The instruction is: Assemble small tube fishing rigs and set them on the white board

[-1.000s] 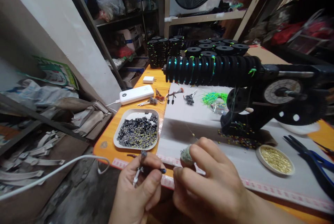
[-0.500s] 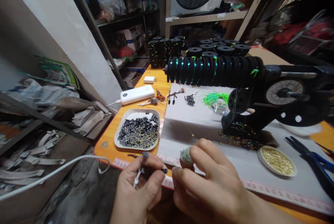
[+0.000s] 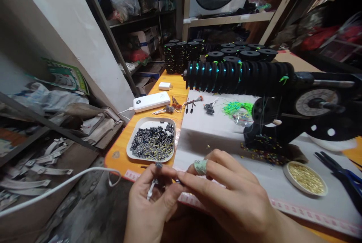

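My left hand [image 3: 152, 205] is closed in a pinch at the table's front edge. A small dark cylindrical piece [image 3: 178, 181] shows between its thumb and index finger. A thin bundle with a white tail [image 3: 151, 190] and a grey tip [image 3: 158, 165] is tucked through its curled fingers. My right hand [image 3: 237, 194] meets it there, its fingertips pressed on the dark piece; whether they hold anything else is hidden. Green wrapping [image 3: 200, 167] covers one right finger. A tiny yellow bead [image 3: 208, 146] is just beyond that hand. Past the left hand stands a white tray [image 3: 132, 156] of small black and grey cylinders.
A geared machine [image 3: 316, 101] carries a row of black spools [image 3: 240, 77] over the white sheet [image 3: 195, 133]. At right are a dish [image 3: 322, 194] of gold pieces and pliers [image 3: 339, 171]. A power bank [image 3: 151, 101] sits behind the tray; a white cable [image 3: 62, 186] crosses the left foreground.
My right fingertips have moved left and now touch the dark piece at my left fingertips, covering its blue-tipped end. The whole view has shifted slightly.
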Demonstrator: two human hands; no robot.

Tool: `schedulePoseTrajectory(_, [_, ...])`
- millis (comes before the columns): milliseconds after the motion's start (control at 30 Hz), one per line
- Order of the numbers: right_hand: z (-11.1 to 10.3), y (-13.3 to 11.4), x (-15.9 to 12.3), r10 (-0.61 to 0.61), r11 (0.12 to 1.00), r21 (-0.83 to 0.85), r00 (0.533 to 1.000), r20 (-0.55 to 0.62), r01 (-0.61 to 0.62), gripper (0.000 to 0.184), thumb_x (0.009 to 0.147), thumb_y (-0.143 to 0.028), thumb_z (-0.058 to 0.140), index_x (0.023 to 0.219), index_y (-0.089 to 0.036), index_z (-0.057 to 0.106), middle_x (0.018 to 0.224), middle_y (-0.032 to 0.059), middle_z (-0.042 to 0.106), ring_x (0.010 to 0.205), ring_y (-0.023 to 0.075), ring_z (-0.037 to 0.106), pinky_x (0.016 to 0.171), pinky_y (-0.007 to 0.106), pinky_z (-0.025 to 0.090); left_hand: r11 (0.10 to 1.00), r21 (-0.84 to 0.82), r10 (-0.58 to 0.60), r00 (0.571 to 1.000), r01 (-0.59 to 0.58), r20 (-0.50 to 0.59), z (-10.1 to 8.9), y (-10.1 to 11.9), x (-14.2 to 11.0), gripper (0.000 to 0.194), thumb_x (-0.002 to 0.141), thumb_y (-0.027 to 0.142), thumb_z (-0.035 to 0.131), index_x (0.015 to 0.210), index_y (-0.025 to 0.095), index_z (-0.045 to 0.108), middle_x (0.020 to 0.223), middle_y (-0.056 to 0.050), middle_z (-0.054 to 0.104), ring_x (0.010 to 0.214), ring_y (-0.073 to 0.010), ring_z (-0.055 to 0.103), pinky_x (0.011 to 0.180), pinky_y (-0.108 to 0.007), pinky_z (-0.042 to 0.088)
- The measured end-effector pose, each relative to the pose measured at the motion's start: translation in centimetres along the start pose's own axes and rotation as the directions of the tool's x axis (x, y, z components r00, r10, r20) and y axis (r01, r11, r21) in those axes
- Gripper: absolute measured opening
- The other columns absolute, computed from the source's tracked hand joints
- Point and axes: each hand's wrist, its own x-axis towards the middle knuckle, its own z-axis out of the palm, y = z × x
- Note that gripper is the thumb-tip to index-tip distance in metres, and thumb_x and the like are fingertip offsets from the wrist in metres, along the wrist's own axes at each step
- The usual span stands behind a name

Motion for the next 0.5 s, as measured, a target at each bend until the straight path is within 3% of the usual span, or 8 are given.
schedulePoseTrajectory(100, [0.03, -0.24, 0.15, 0.061, 0.989, 0.135, 0.997, -0.043, -0.055, 0.021, 0.096, -0.01, 0.057, 0.106, -0.015, 0.075, 0.066, 0.0036, 0.058, 0.064, 0.0167, 0.047, 0.055, 0.027, 0.042, 0.993, -0.058, 0.101, 0.995, -0.101, 0.008, 0.24, -0.46, -0.08, 0.028, 0.049, 0.04, 0.097, 0.061, 0.024, 0.077, 0.058, 0.003, 0.062, 0.037, -0.0007, 0.039, 0.035, -0.011, 0.028])
schedulePoseTrajectory(200, [-0.22, -0.53, 0.3, 0.151, 0.959, 0.241, 0.989, 0.003, -0.147, 0.02, 0.092, -0.007, 0.056, 0.096, -0.015, 0.074, 0.067, 0.0036, 0.058, 0.064, 0.0167, 0.05, 0.056, 0.027, 0.043, 0.966, -0.075, 0.25, 0.968, -0.249, -0.004, 0.44, -0.96, 0.03, 0.025, 0.052, 0.04, 0.096, 0.054, 0.026, 0.075, 0.061, 0.004, 0.062, 0.038, -0.0016, 0.043, 0.035, -0.012, 0.033])
schedulePoseTrajectory(267, [-0.38, -0.66, 0.39, 0.199, 0.939, 0.277, 0.979, 0.038, -0.202, 0.018, 0.09, -0.006, 0.057, 0.091, -0.014, 0.073, 0.068, 0.0041, 0.06, 0.066, 0.0168, 0.052, 0.057, 0.028, 0.045, 0.953, -0.086, 0.29, 0.957, -0.29, -0.023, 0.51, -1.03, 0.1, 0.028, 0.054, 0.04, 0.095, 0.054, 0.023, 0.072, 0.064, 0.005, 0.06, 0.037, -0.0003, 0.044, 0.035, -0.011, 0.034])
schedulePoseTrajectory(367, [-0.34, -0.68, 0.51, 0.21, 0.929, 0.299, 0.976, 0.06, -0.219, 0.018, 0.089, -0.006, 0.055, 0.089, -0.014, 0.072, 0.069, 0.0039, 0.059, 0.067, 0.0163, 0.054, 0.058, 0.026, 0.046, 0.958, -0.155, 0.239, 0.971, -0.24, -0.024, 0.51, -0.65, -0.01, 0.035, 0.058, 0.04, 0.093, 0.057, 0.018, 0.066, 0.074, 0.004, 0.064, 0.033, 0.0036, 0.04, 0.032, -0.009, 0.032])
schedulePoseTrajectory(500, [0.0, -0.16, 0.53, 0.076, 0.975, 0.205, 0.995, 0.064, -0.087, 0.022, 0.099, -0.013, 0.051, 0.092, -0.013, 0.072, 0.075, 0.0059, 0.062, 0.071, 0.0163, 0.057, 0.064, 0.028, 0.051, 0.967, -0.249, 0.1, 0.985, -0.063, 0.143, 0.03, -0.04, -0.38, 0.031, 0.068, 0.042, 0.088, 0.066, 0.022, 0.064, 0.053, 0.006, 0.063, 0.029, -0.0007, 0.044, 0.031, -0.008, 0.031])
